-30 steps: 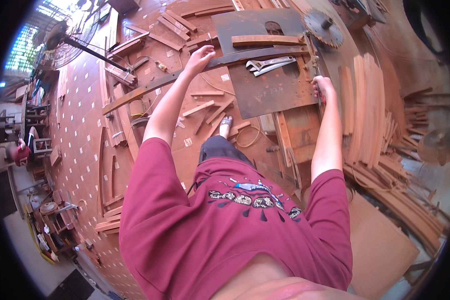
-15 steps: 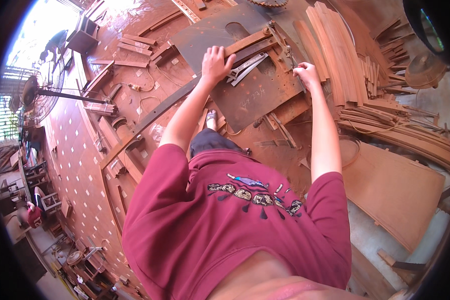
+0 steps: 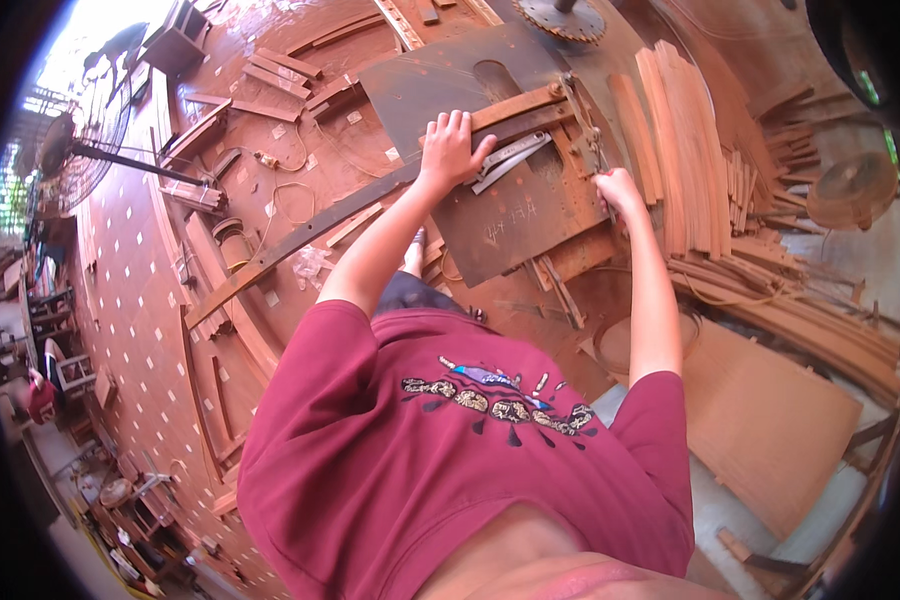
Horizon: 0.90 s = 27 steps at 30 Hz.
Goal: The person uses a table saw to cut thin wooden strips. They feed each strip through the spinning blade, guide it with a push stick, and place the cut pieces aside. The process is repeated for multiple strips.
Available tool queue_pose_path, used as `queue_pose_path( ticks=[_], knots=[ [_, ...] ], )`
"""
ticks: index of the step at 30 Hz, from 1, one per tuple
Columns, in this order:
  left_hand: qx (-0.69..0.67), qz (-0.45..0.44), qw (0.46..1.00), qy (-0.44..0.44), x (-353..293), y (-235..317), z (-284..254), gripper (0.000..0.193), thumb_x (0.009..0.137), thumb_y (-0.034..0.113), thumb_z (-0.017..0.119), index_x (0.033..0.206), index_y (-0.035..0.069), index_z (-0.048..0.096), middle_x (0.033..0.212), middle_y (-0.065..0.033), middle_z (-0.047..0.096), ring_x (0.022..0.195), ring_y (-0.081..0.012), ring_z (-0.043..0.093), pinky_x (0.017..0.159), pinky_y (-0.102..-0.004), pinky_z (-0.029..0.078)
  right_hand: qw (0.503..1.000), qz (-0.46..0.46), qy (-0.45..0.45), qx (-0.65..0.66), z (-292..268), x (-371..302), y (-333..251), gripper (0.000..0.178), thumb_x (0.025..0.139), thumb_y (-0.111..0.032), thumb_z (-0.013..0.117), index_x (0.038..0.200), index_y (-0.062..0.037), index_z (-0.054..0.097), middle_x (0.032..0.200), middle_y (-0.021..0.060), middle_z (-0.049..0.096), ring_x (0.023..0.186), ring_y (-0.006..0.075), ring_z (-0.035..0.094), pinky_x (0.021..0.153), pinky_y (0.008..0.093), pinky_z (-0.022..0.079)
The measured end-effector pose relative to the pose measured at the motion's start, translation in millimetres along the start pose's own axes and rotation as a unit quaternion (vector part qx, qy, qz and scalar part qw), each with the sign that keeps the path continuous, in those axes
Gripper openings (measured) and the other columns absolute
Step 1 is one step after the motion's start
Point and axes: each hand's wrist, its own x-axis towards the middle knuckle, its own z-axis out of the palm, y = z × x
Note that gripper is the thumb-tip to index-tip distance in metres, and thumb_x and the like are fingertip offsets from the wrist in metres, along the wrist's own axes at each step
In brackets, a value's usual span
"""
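Note:
My left hand (image 3: pixel 452 150) lies with fingers stretched and thumb apart on a wooden bar (image 3: pixel 520 108) across a dark metal tabletop (image 3: pixel 470 225). My right hand (image 3: pixel 622 196) is closed at the table's right side, beside a rusty metal clamp-like fitting (image 3: pixel 582 130). A bit of red and a thin metal part show by its fingers, but what it grips is too small to make out. Between the hands, a silver wrench (image 3: pixel 515 150) rests on the tabletop by a dark bar. A long narrow bar (image 3: pixel 320 217) runs from under my left hand toward the lower left.
A toothed circular saw blade (image 3: pixel 560 18) stands beyond the table. Long planks (image 3: pixel 682 150) are stacked to the right, above a broad wooden sheet (image 3: pixel 770 430). Offcuts (image 3: pixel 275 75) and a cable (image 3: pixel 292 195) lie on the tiled floor at left, near a standing fan (image 3: pixel 60 150).
The view has shifted, so more of the saw blade shows at the top. Both hands keep about the same places on the table.

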Motion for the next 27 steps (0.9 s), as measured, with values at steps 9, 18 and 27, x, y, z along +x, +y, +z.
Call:
queue_pose_path(
  ticks=[9,18,27],
  knots=[
    [-0.023,-0.017,1.000,-0.009,10,-12,-24,0.064,0.092,0.055,0.057,0.121,-0.002,0.061,0.118,-0.0156,0.060,0.113,-0.0321,0.053,0.099,-0.0429,0.038,0.995,0.065,-0.035,0.064,1,-13,-34,0.019,0.084,-0.017,0.055,0.070,-0.0042,0.059,0.057,0.0031,0.052,0.048,0.0166,0.050,0.045,0.0369,0.045],
    [0.030,-0.209,0.977,0.028,-13,-176,-53,0.059,0.102,0.054,0.038,0.104,0.007,0.072,0.105,-0.0151,0.070,0.104,-0.0353,0.064,0.089,-0.0491,0.046,0.996,0.041,-0.011,0.075,27,41,-93,0.023,0.081,-0.020,0.054,0.071,-0.0005,0.061,0.059,0.0074,0.059,0.048,0.0183,0.056,0.048,0.0366,0.047],
    [0.120,-0.357,0.901,-0.214,-24,-254,-114,0.094,0.097,0.075,0.022,0.089,-0.001,0.076,0.095,-0.0256,0.072,0.097,-0.0399,0.070,0.088,-0.0484,0.053,0.985,0.089,-0.086,0.118,32,83,-146,0.020,0.083,-0.025,0.058,0.074,-0.0065,0.056,0.057,0.0023,0.049,0.044,0.0162,0.046,0.046,0.0360,0.044]
  ],
)
